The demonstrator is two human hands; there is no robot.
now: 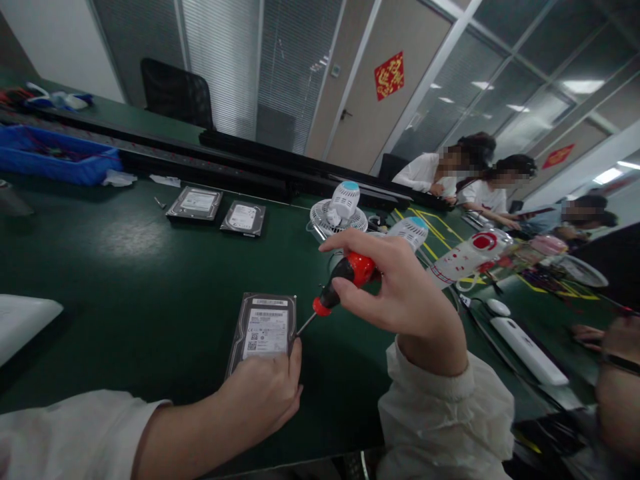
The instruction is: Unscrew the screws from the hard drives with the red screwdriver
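A hard drive [269, 327] lies label up on the green table, its near end partly covered by my left hand [267, 387]. The fingers of that hand are closed over the drive's near right edge, gripping it. My right hand [385, 287] is wrapped around the red and black handle of a screwdriver [334, 288], which slants down to the left. Its metal tip reaches the right side of the drive, close to my left fingertips. Whether the tip sits in a screw is too small to tell.
Two more hard drives [195, 203] [243, 218] lie farther back. White fans [345, 200] and a red-patterned bottle [465, 257] stand to the right, near a power strip [530, 350]. A blue bin [60, 157] is at the left. Other people [425, 170] sit beyond; another person's arm [620, 373] is at right.
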